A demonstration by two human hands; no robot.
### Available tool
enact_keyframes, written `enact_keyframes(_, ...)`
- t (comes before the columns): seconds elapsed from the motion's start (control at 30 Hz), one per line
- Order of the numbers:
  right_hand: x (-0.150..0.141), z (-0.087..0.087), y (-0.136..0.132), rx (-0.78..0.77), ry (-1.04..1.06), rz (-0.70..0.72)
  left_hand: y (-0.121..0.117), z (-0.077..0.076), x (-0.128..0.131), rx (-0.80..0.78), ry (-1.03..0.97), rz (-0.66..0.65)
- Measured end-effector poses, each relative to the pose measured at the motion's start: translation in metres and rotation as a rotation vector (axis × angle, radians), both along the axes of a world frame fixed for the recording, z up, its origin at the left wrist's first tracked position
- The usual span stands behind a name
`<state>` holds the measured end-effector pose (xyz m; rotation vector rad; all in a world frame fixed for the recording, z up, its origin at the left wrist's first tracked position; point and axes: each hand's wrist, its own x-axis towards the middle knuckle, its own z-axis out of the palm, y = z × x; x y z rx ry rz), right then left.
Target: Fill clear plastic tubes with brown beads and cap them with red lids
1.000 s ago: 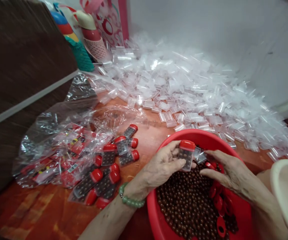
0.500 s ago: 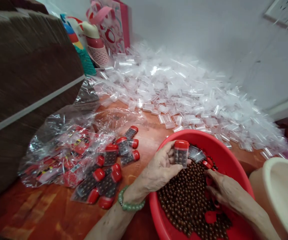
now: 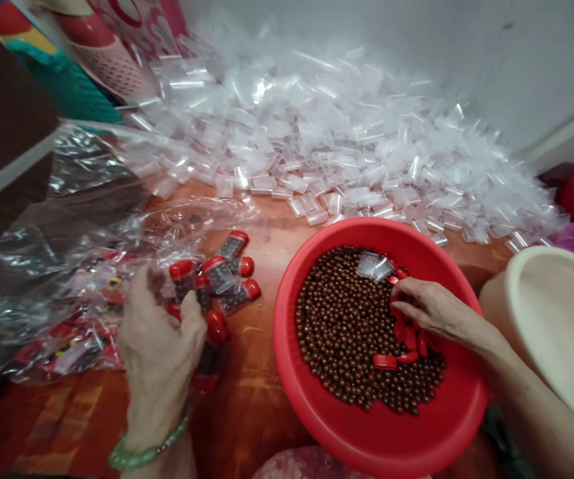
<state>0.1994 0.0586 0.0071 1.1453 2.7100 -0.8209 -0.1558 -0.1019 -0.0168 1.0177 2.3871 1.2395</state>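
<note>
The left hand (image 3: 159, 346) rests knuckles up, loosely curled, on the capped boxes (image 3: 217, 276) heaped beside the basin (image 3: 291, 372), any grip unclear; the right hand (image 3: 429, 309) lies half open inside by the far rim, fingertips on loose red caps (image 3: 406, 339) over brown beads (image 3: 341, 319).

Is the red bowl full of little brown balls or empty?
Partly full: brown balls cover the bottom of the red bowl, with red caps among them.
</note>
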Motion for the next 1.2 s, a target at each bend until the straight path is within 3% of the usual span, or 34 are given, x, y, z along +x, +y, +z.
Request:
enact_keyframes(0.1,-0.004,-0.003,0.004,-0.001,-0.059,0.052,0.002,0.006,0.016,-0.003,0.344,0.044)
enact_keyframes(0.17,-0.008,-0.003,0.009,0.077,-0.069,0.078,0.009,0.013,0.036,0.053,0.293,-0.059)
enact_keyframes(0.3,-0.027,-0.005,0.025,0.311,-0.067,0.055,0.027,0.026,0.083,0.149,0.125,-0.453)
enact_keyframes(0.37,-0.039,-0.009,0.032,0.340,-0.100,0.022,0.034,0.026,0.099,0.169,0.162,-0.611)
enact_keyframes(0.43,-0.049,-0.015,0.037,0.314,-0.116,0.012,0.039,0.023,0.107,0.167,0.265,-0.684)
enact_keyframes(0.6,-0.065,-0.023,0.034,0.237,-0.033,0.052,0.041,0.015,0.105,0.167,0.462,-0.736)
enact_keyframes(0.97,-0.075,-0.022,0.018,-0.029,0.123,0.195,0.043,0.017,0.103,0.214,0.382,-0.748)
enact_keyframes(1.07,-0.078,-0.016,0.001,0.088,0.027,0.254,0.043,0.018,0.104,0.217,0.365,-0.748)
enact_keyframes(1.2,-0.085,-0.013,-0.031,0.330,-0.084,0.499,0.043,0.019,0.103,0.239,0.365,-0.751)
